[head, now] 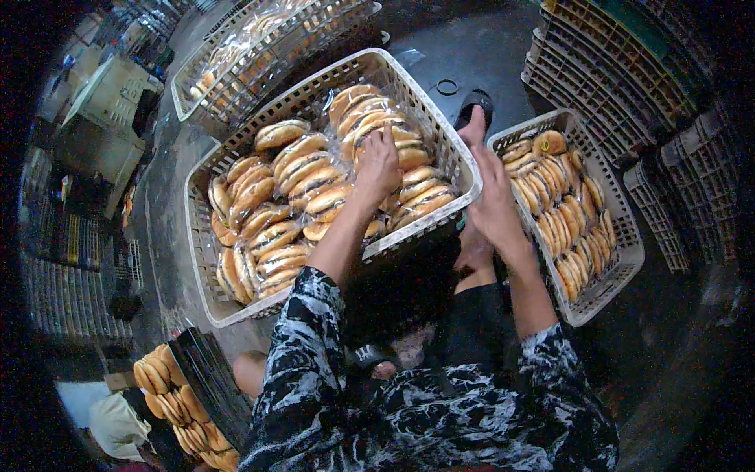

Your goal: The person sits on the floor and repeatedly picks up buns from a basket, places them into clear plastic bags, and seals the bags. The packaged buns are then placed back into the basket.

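A pale plastic crate point(203, 283) is tilted before me, filled with filled buns point(307, 162) in clear plastic bags. My left hand point(380, 159) reaches into it, its fingers on a clear bag of buns point(377, 115) in the far right part. Whether those fingers grip the bag or only press on it is hidden. My right hand point(489, 192) is beside the crate's right corner, outside the rim, its fingers stretched forward and slightly blurred. I cannot tell whether it touches the crate, and nothing shows in it.
To the right, a second crate point(607, 295) holds rows of unbagged buns point(566, 218). Another crate point(183, 106) with bagged buns stands at far left. Stacked crates point(607, 76) rise at right. More buns point(183, 407) lie beside a dark ridged object point(206, 377) at lower left. A black ring point(446, 87) lies on the floor.
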Tool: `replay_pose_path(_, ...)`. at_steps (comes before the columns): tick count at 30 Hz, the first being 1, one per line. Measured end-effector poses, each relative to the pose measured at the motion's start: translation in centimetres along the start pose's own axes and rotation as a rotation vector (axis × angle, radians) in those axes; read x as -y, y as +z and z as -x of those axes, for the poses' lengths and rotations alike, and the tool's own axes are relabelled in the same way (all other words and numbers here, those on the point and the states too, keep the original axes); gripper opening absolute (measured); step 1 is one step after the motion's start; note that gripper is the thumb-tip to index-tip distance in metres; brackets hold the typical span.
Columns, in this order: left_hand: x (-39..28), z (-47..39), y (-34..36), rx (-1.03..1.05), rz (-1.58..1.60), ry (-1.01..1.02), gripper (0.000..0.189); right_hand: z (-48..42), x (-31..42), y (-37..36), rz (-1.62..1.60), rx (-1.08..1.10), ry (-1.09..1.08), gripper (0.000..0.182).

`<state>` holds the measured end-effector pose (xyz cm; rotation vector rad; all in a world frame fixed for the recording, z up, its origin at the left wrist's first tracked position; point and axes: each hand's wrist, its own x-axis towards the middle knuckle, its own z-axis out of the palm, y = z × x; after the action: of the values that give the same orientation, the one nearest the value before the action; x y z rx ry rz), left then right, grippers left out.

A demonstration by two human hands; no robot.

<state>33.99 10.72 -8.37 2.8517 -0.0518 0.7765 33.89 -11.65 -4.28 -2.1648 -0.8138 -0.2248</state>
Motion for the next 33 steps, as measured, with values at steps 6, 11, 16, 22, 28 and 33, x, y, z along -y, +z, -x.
replay_pose_path(6,-0.9,1.1,-6.6,0.115,0.01,-0.089,0.031,4.9,1.8,-0.5,-0.69,-0.094,0.337,0.058)
replay_pose_path(11,-7.6,8.4,-14.5,-0.286,0.114,0.269,0.031,7.7,2.4,-0.1,-2.233,0.386,0.75,0.055)
replay_pose_path(16,-12.0,17.8,-15.9,-0.289,1.421,-0.673,0.053,12.2,8.5,0.2,-1.09,0.227,0.357,0.037)
replay_pose_path(22,-15.2,22.5,-16.9,0.038,1.204,-0.832,0.059,11.9,13.2,-1.3,-0.252,-0.071,-0.213,0.018)
replay_pose_path(28,-12.7,23.2,-16.6,-0.055,1.778,-0.743,0.061,13.4,11.2,-1.8,-1.162,0.473,0.262,0.02)
replay_pose_path(33,-11.7,23.6,-18.1,0.101,1.564,-0.469,0.059,13.4,12.3,0.9,-1.304,0.881,0.98,0.024)
